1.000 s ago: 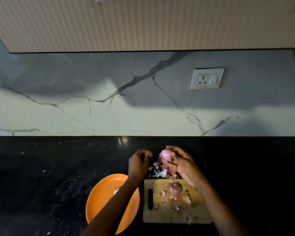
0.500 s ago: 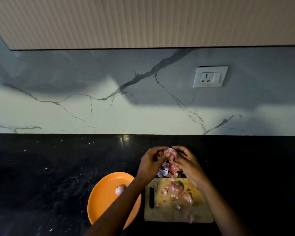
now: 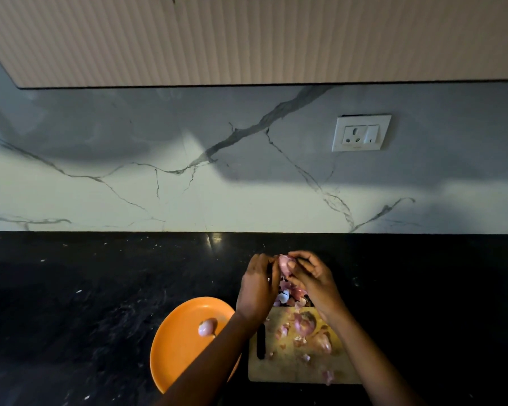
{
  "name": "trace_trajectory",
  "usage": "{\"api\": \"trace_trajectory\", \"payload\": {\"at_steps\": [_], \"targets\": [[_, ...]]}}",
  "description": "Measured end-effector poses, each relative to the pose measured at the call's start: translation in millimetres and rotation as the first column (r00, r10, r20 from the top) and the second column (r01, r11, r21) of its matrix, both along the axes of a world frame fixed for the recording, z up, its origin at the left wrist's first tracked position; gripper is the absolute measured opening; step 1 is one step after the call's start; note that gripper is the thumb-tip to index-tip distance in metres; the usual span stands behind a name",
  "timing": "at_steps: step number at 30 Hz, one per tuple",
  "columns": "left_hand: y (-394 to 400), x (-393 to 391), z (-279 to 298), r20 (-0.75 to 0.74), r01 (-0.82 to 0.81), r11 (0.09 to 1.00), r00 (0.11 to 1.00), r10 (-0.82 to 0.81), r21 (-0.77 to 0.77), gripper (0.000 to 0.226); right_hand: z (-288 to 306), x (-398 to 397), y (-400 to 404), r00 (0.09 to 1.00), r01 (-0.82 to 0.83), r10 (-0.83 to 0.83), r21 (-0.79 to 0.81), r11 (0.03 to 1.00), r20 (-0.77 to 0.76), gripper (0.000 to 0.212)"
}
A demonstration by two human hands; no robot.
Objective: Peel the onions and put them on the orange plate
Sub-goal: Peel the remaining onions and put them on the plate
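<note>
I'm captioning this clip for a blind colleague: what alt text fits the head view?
Two hands, left hand and right hand, hold a small pink onion above a pile of onion skins, behind a wooden cutting board. One peeled onion lies on the round orange plate.

A black stone countertop (image 3: pixel 100 288) with pale flecks carries everything, meeting a white marble backsplash at its far edge. Directly on it, below and left of the fingers, sits an orange plate (image 3: pixel 176 356). Below the fingers, just right of the plate, lies a wooden cutting board (image 3: pixel 288 372) with a dark slot handle at its left end; whether plate and board touch is hidden by a forearm. Right under the fingers, at the board's far edge, a heap of onion peels (image 3: pixel 289 293) rests on the stone
</note>
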State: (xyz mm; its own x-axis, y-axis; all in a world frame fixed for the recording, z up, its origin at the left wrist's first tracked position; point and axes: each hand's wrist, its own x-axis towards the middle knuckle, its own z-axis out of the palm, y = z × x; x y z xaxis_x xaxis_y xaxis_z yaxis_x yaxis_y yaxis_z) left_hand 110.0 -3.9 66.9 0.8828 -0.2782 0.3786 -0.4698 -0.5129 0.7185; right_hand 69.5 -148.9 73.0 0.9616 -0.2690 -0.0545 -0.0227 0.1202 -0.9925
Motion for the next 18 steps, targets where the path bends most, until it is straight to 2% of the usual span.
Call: {"api": "trace_trajectory", "payload": {"at_steps": [5, 10, 13, 15, 18], "targets": [[2.0, 5.6, 4.1, -0.043, -0.046, 0.996, 0.998, 0.043, -0.077, 0.010, 0.6, -1.6, -1.1, 1.000, -0.011, 0.011, 0.013, 1.000, 0.013, 0.023], [2.2, 13.9, 5.5, -0.177, -0.149, 0.982, 0.976, 0.126, -0.120, 0.012, 1.4, -1.6, -1.0, 0.999, -0.039, 0.037, 0.085, 0.996, 0.026, 0.026], [13.0, 25.0, -2.0, -0.295, -0.154, 0.987, 0.946, 0.138, -0.032, 0.016, 3.0, -0.5, -3.8, 0.998, -0.035, 0.023, 0.223, 0.974, 0.053, 0.029], [19.4, 28.4, -3.9, -0.366, -0.049, 0.995, 0.927, 0.079, 0.088, 0.020, 3.5, 0.1, -10.0, 0.999, -0.026, 0.015, 0.257, 0.966, 0.044, 0.028], [22.4, 26.2, 0.9, -0.329, 0.040, 0.968, 0.943, 0.045, 0.247, 0.028, 1.2, 1.6, -16.3, 1.000, -0.006, 0.003, 0.308, 0.951, 0.011, 0.022]]}}
